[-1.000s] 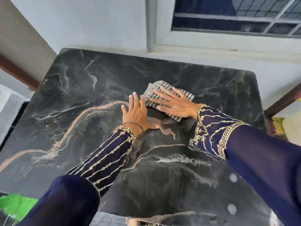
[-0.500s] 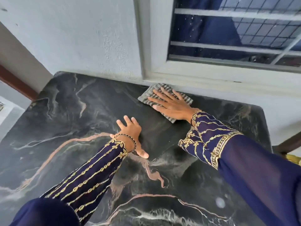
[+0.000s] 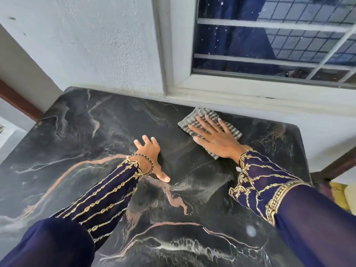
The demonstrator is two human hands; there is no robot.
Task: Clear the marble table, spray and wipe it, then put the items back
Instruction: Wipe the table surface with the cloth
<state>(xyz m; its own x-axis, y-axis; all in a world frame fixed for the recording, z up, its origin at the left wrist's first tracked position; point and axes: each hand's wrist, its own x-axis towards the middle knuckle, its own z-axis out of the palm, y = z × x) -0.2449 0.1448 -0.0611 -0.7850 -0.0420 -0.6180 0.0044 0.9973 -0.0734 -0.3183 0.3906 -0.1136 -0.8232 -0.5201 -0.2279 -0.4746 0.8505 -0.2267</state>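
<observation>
A white wall rises behind the far left edge of the dark marble table, whose top is streaked with pale and pinkish veins. Near the middle of the tabletop the left hand lies palm down on the bare stone, fingers spread and flat, grasping nothing; a beaded bracelet circles its wrist above a navy sleeve with gold stitching. To its right, close to the far edge, the right hand presses flat with fingers fanned out on a folded striped cloth, pinning it to the marble rather than closing around it. The cloth lies just under the sill of a barred window toward the far right corner.
</observation>
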